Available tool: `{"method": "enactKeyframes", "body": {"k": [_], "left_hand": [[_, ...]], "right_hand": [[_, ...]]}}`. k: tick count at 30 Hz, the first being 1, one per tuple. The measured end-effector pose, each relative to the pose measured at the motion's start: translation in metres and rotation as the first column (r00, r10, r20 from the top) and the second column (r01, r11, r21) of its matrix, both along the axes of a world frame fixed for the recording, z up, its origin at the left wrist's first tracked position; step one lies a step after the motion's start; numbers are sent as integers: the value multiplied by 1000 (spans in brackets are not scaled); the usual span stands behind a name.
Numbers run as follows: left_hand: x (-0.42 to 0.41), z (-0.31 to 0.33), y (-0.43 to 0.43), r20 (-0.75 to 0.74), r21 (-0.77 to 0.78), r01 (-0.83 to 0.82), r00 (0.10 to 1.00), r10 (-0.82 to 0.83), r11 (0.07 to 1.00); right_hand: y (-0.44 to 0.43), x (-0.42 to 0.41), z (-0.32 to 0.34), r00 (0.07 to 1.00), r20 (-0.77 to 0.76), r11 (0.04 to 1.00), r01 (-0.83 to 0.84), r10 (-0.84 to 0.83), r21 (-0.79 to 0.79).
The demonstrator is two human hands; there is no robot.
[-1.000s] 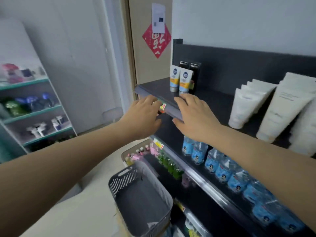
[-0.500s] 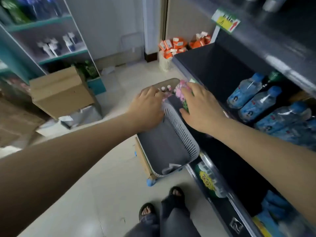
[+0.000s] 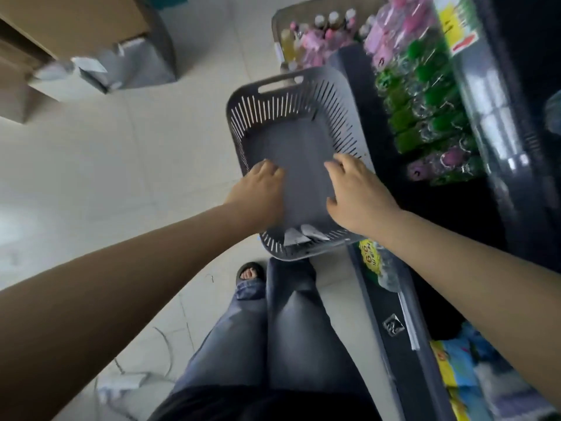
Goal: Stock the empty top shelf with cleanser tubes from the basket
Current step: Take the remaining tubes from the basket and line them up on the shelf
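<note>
Beside the shelves (image 3: 375, 302), a person reaches into the basket (image 3: 274, 86), left hand (image 3: 261, 189) and right hand (image 3: 358, 196) loosely spread above its floor, gripping nothing. Tubes (image 3: 303, 233) lie against the basket's near edge, between the wrists.

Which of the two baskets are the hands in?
The nearer dark grey slotted basket, almost bare inside; the paler basket beyond it is full of small bottles.

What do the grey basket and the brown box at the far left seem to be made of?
Grey basket: likely moulded plastic, matte; even slits in the walls and a cut-out handle. Brown box: probably cardboard, dull; flat tan panels, though blur hides the detail.
</note>
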State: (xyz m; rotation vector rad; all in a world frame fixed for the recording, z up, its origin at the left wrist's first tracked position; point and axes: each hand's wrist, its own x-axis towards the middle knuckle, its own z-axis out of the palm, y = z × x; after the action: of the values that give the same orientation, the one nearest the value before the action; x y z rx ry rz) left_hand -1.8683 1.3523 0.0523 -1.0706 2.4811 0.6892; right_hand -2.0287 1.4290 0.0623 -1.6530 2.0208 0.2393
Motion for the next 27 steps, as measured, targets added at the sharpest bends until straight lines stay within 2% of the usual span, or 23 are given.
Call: {"method": "enactKeyframes", "body": {"k": [9,14,18,22,27], "left_hand": [[-19,-84,40,197,203,-70,980,30,977],[-23,-114,62,280,307,-82,960,-7,948],[-24,-127,68,316,345,-125,949,10,930],[-24,-132,66,313,339,-99,950,-13,935],[-24,-133,59,306,303,-81,952,-17,950]], "right_hand": [[23,-4,-96,989,136,952,-94,56,290],[30,-4,-130,967,256,912,-97,-10,399],[33,-4,-142,950,311,916,-111,-16,385],[33,-7,-148,942,335,927,-141,17,348],[31,-13,-151,949,314,964,-68,-17,257]]}}
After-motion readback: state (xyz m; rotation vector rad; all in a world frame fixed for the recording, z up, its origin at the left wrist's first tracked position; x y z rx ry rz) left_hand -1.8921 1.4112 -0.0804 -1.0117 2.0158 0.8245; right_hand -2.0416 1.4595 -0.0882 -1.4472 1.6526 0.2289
